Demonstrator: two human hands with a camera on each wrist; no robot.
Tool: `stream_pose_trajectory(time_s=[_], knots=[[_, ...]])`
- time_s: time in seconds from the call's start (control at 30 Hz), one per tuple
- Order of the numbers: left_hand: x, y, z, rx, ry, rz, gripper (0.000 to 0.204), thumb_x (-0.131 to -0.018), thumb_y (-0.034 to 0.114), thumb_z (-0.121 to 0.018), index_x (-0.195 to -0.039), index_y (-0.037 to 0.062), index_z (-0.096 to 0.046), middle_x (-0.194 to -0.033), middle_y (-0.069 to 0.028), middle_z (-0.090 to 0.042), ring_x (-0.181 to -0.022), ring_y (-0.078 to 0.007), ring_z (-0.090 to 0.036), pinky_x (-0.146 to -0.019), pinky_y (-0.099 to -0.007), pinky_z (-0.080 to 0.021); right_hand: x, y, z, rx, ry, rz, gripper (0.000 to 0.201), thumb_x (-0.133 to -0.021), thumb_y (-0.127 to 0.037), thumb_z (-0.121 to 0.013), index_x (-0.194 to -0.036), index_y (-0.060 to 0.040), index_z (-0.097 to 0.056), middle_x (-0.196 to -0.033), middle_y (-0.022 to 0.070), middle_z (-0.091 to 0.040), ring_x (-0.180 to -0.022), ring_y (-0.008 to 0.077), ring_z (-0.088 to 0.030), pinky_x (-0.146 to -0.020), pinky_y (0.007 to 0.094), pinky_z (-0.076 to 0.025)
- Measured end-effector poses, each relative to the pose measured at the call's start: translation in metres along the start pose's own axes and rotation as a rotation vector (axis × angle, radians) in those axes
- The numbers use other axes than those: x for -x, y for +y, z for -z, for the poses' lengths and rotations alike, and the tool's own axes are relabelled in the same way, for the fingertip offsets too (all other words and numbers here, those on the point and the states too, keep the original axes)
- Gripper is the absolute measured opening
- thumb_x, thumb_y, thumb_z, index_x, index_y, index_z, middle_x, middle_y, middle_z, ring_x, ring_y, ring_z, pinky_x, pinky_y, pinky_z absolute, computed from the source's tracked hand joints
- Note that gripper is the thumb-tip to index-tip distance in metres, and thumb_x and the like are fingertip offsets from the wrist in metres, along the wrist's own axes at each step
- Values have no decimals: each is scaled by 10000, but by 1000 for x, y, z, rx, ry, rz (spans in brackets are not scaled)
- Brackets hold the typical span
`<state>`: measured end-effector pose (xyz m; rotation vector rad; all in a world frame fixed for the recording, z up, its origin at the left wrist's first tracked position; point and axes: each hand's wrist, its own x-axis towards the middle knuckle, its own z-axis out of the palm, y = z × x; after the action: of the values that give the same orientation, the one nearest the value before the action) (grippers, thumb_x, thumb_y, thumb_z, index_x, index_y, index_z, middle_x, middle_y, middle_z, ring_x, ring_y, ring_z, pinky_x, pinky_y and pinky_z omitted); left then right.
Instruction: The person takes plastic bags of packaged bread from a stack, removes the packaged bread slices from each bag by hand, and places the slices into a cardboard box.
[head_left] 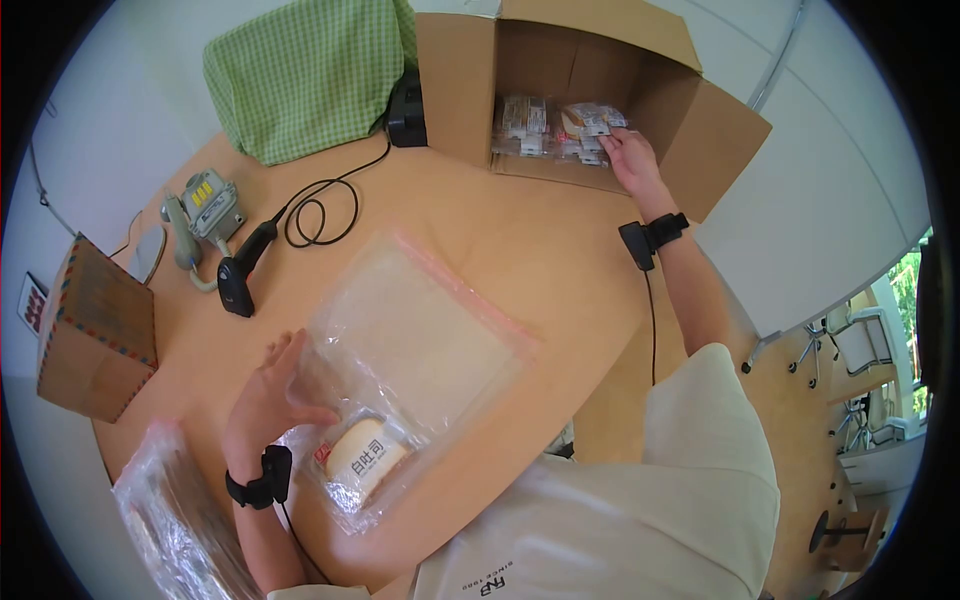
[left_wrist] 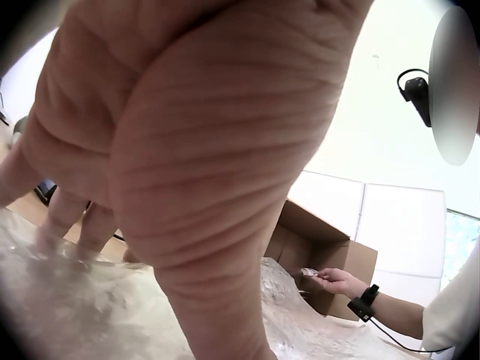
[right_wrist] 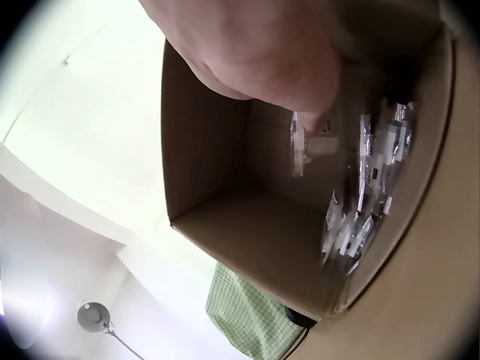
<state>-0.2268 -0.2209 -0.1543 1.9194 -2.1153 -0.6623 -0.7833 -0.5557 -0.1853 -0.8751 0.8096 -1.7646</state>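
My right hand [head_left: 633, 160] reaches into an open cardboard box [head_left: 590, 180] and pinches a clear packet [head_left: 592, 118]; in the right wrist view the packet [right_wrist: 298, 146] hangs by the fingertips. Other packets [head_left: 524, 118] lie in the box. My left hand [head_left: 270, 395], fingers spread and relaxed, rests at the left edge of a large clear bag [head_left: 400, 320] with a pink strip. A wrapped bread slice [head_left: 368, 460] with a printed label lies at the bag's near end, beside the left thumb.
A black scanner [head_left: 240, 275] with a coiled cable, a grey device [head_left: 210, 205] and a striped-edge carton [head_left: 100, 330] stand on the left. Stacked plastic bags [head_left: 180, 510] lie at the near left. Green checked cloth [head_left: 300, 80] covers something beside the box.
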Motion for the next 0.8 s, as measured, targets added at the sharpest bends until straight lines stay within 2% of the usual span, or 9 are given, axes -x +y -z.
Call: stream_pose_trajectory(time_s=[0.07,0.17,0.23,0.27,0.33,0.43,0.5,0.77,0.8], knots=[[0,-1,-1,-23,0,-14,1202,-529,287,-989,-1547,54,-393,-1569,-313,-365,-1499,-409,-318,-1198,-423,-334,-6,7,0,22,50,-46,207,-1005,31,-511,-1190,119,-479,-1123,171,-561,-1095,299,-591,-1076,406,-517],[0,-4,-3,-13,7,-25,1203,-522,290,-991,-1541,46,-400,-1564,-316,-371,-1493,-412,-327,-1195,-425,-339,-3,10,-11,47,31,-89,242,-1032,18,-471,-1245,124,-435,-1220,222,-568,-1151,348,-605,-1060,397,-531],[0,-6,-4,-18,12,-27,1198,-522,291,-991,-1536,40,-405,-1560,-316,-377,-1489,-416,-333,-1192,-427,-343,6,2,-18,69,-109,-330,252,-1078,-73,-373,-1238,98,-466,-1335,272,-583,-1184,362,-649,-990,406,-580],[0,-6,-5,-26,17,-31,1193,-521,291,-991,-1531,35,-410,-1557,-316,-382,-1485,-420,-339,-1190,-428,-347,9,-1,-20,73,-110,-334,252,-1078,-73,-373,-1238,98,-466,-1335,272,-583,-1184,362,-649,-990,406,-580],[0,-7,-5,-25,21,-35,1189,-522,293,-991,-1527,30,-413,-1554,-315,-388,-1480,-426,-344,-1187,-428,-350,15,-6,-21,295,-199,-380,361,-1113,-152,-266,-1327,102,-407,-1396,295,-569,-1195,392,-657,-933,408,-615],[0,-7,-5,-34,26,-44,1186,-522,295,-990,-1524,24,-415,-1553,-314,-391,-1477,-432,-346,-1183,-427,-355,18,-6,-19,313,-220,-405,383,-1118,-174,-263,-1347,95,-410,-1333,261,-632,-1134,369,-693,-871,389,-637],[0,-8,-6,-42,26,-46,1188,-522,295,-989,-1525,23,-413,-1554,-313,-390,-1478,-433,-343,-1182,-427,-357,19,-6,-18,330,-221,-421,392,-1119,-185,-272,-1344,94,-431,-1340,247,-633,-1139,359,-692,-880,384,-633],[1,-9,-8,-93,88,-136,1084,-533,254,-961,-1455,-16,-458,-1457,-280,-496,-1309,-445,-493,-1100,-442,-432,25,-1,-19,341,-241,-571,444,-1121,-266,-339,-1323,67,-552,-1315,193,-667,-1118,310,-708,-830,332,-621],[0,-13,-10,-89,82,-101,1084,-533,254,-961,-1455,-16,-458,-1457,-280,-496,-1309,-445,-493,-1100,-442,-432,27,0,-21,435,-280,-559,448,-1112,-300,-384,-1296,59,-578,-1267,179,-690,-1069,285,-723,-806,322,-616]])
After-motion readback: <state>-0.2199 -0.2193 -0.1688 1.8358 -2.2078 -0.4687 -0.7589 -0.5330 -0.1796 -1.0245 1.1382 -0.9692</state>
